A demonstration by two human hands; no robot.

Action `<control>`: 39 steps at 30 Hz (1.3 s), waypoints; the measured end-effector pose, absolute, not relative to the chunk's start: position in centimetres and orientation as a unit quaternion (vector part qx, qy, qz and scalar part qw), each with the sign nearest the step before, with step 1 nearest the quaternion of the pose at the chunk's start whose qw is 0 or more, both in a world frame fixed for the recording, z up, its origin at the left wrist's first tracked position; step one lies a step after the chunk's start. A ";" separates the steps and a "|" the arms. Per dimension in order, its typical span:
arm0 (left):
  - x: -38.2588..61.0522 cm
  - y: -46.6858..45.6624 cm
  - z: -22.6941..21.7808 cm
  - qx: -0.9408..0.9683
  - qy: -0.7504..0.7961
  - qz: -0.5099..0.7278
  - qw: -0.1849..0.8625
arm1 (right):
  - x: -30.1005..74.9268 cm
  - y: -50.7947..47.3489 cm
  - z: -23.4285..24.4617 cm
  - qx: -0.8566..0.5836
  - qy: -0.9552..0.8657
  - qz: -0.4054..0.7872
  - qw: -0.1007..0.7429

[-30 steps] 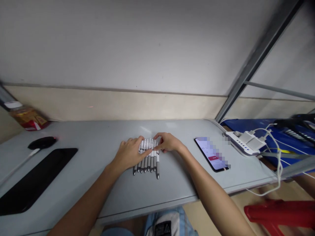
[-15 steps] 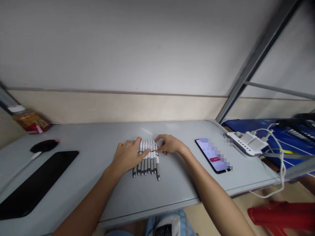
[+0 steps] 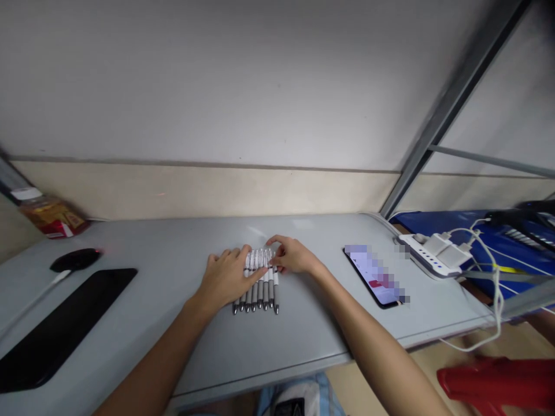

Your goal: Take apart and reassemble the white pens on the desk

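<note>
A row of several pens (image 3: 260,292) with grey grips and white barrels lies side by side on the desk, silver tips toward me. My left hand (image 3: 228,274) holds the row from its left side, fingers along the edge and thumb across the barrels. At the far right end is one pen (image 3: 276,293) whose tip sticks out slightly nearer to me than the others. My right hand (image 3: 292,256) has its thumb and curled fingers at this pen's upper part, while the index finger reaches around the clear top ends. The fingers partly hide the barrels.
A lit phone (image 3: 375,277) lies right of my hands, before a white power strip (image 3: 429,257) with cables. To the left are a black flat slab (image 3: 65,329), a black mouse-like device (image 3: 76,260) and a bottle (image 3: 52,216). A red stool (image 3: 498,381) stands below right.
The rightmost pen has moved up and left, closer in line with the row. My right hand has shifted left, its index finger now around the top ends. My left hand stays on the row.
</note>
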State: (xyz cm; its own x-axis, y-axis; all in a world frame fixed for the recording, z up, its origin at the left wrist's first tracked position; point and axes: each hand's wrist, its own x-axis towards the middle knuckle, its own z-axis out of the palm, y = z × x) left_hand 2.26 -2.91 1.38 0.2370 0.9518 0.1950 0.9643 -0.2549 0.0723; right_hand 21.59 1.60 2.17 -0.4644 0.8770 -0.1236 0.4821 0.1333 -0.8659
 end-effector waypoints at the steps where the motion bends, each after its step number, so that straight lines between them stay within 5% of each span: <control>1: 2.2 -2.8 1.4 -0.786 -0.610 -0.100 0.031 | 21.6 1.6 2.1 -0.468 -0.723 0.462 0.214; 23: 2.1 -2.3 0.2 -0.798 -0.584 -0.146 0.020 | 22.9 2.6 1.3 -0.454 -0.757 0.432 0.184; 39: 1.3 -2.2 0.6 -0.798 -0.577 -0.170 -0.036 | 22.8 1.7 0.0 -0.444 -0.771 0.379 0.253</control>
